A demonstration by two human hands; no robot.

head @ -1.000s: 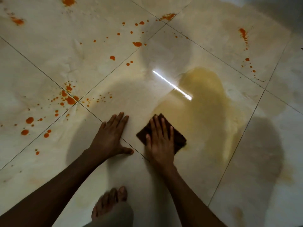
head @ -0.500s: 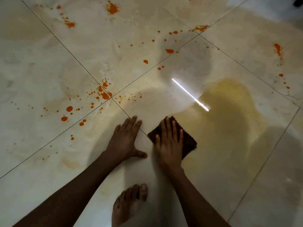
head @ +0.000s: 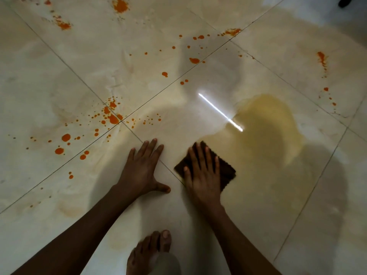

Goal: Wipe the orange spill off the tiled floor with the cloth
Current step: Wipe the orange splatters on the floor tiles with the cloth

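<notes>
A dark brown cloth (head: pixel 227 171) lies flat on the pale tiled floor (head: pixel 59 80), at the near left edge of a smeared yellowish wet patch (head: pixel 264 124). My right hand (head: pixel 202 175) presses flat on the cloth, fingers spread and covering most of it. My left hand (head: pixel 142 167) rests flat on the bare tile just left of it, fingers apart, holding nothing. Bright orange spill drops (head: pixel 113 119) scatter over the tiles to the left and far side, thickest where the grout lines cross.
My bare foot (head: pixel 149 253) stands on the tile below the hands. More orange streaks (head: pixel 322 58) lie at the far right and orange blots (head: pixel 120 5) at the top. A strip of reflected light (head: pixel 220 112) glares on the wet tile.
The view has swung left, so the floor slid right in the frame. Both hands stay flat where they were, the right one on the cloth beside the wet patch.
</notes>
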